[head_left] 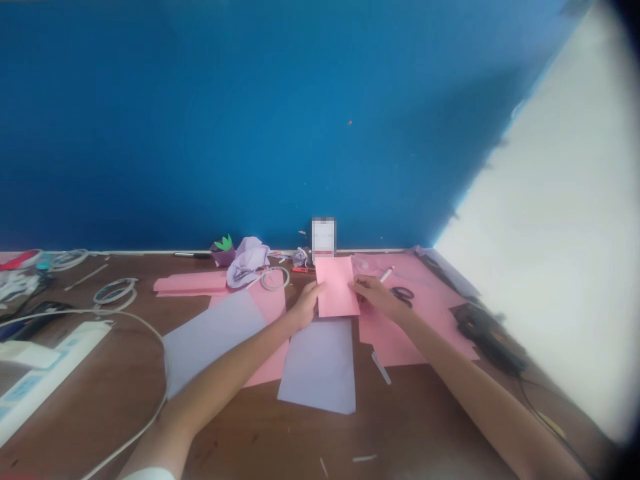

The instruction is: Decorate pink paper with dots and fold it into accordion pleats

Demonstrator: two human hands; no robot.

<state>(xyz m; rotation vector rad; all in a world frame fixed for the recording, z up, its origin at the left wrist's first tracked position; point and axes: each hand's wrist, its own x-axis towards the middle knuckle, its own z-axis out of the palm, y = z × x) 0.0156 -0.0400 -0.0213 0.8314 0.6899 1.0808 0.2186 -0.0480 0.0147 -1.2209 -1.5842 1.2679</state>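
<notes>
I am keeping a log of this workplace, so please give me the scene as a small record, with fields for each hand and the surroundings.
Left hand: holds left edge of pink paper piece
Right hand: holds its right edge
Nearer the viewer: lavender sheet on brown table
Right side: black-handled scissors on large pink sheet
Left side: white power strip
Back: crumpled lavender paper beside purple pot with green leaves
Backdrop: blue wall
</notes>
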